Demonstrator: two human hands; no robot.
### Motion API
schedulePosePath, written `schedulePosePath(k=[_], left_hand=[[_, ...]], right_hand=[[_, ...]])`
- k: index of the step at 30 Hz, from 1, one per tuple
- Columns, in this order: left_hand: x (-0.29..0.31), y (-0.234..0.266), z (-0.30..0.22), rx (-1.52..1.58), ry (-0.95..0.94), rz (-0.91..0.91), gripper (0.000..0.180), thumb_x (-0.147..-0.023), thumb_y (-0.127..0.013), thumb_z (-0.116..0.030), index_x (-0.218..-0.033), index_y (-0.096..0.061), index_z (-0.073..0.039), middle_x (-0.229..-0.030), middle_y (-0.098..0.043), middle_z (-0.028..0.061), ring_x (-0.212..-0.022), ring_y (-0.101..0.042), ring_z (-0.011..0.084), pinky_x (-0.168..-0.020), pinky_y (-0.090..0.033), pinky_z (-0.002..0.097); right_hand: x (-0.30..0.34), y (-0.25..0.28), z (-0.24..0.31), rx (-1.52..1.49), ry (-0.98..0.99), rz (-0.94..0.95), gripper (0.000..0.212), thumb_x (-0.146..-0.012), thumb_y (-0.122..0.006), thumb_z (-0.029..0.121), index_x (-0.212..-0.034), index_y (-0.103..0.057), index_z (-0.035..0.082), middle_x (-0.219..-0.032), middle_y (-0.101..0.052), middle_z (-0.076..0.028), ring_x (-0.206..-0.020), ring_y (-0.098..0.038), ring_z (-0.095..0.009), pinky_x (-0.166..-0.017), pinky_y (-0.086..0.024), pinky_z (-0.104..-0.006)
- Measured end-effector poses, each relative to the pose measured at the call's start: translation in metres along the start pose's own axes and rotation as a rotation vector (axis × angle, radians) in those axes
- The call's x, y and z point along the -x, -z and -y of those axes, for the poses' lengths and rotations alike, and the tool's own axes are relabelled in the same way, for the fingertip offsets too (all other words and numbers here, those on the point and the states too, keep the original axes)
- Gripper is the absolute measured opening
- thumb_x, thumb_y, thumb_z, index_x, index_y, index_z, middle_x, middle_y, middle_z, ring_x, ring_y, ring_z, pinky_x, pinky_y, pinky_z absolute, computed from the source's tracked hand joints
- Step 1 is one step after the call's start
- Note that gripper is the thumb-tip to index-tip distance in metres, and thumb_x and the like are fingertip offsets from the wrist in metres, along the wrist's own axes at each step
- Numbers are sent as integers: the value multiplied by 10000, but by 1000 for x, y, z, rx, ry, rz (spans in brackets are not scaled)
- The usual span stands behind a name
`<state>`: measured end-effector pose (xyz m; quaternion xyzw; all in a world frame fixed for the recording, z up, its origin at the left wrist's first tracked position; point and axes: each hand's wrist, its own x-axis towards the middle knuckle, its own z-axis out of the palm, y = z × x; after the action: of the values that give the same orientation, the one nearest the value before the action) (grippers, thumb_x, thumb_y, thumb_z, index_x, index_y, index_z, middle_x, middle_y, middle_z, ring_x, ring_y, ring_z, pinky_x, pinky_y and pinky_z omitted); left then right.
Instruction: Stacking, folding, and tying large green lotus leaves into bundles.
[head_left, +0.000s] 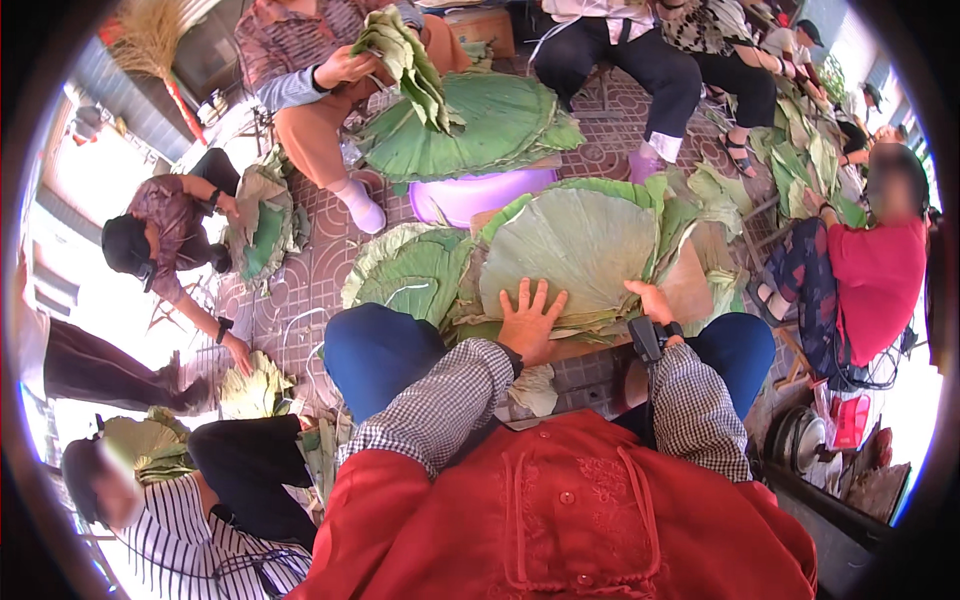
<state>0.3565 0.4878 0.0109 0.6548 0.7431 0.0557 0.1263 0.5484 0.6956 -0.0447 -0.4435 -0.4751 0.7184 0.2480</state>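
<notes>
A large pale green lotus leaf [570,250] lies spread on top of a stack in front of my knees. My left hand [530,322] rests flat on its near edge, fingers spread. At the leaf's near right edge my right hand [653,303] is closed, with the thumb on top and the fingers mostly hidden. A tan board [688,282] shows beneath the stack on the right. More lotus leaves [425,268] overlap at the left of the stack.
Across from me, a person holds folded leaves [405,70] over a green leaf pile [465,125] on a purple tub [478,197]. Other people sit or bend on both sides. A straw broom [150,45] stands at the far left; a metal pot [797,438] sits at the right.
</notes>
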Motion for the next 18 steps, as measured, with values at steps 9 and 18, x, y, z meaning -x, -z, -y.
schedulePosePath(k=[9, 18], left_hand=[[-9, -1, 13, 6, 38, -10, 801, -774, -665, -303, -1474, -282, -234, -1532, -194, 189, -1411, -108, 460, -1044, -117, 719], [-6, 26, 30, -17, -1, 37, 708, -818, -646, -356, -1449, -345, -244, -1509, -259, 185, -1399, -131, 473, -1054, -112, 712]], right_hand=[[-21, 12, -10, 379, 108, -280, 398, -739, -730, 207, -1028, -670, -59, -1043, -681, -137, -902, -641, -238, -799, -494, -371], [-54, 49, -31, 447, -29, -188, 435, -820, -665, 257, -1099, -636, -75, -1071, -666, -114, -903, -627, -269, -817, -489, -381]])
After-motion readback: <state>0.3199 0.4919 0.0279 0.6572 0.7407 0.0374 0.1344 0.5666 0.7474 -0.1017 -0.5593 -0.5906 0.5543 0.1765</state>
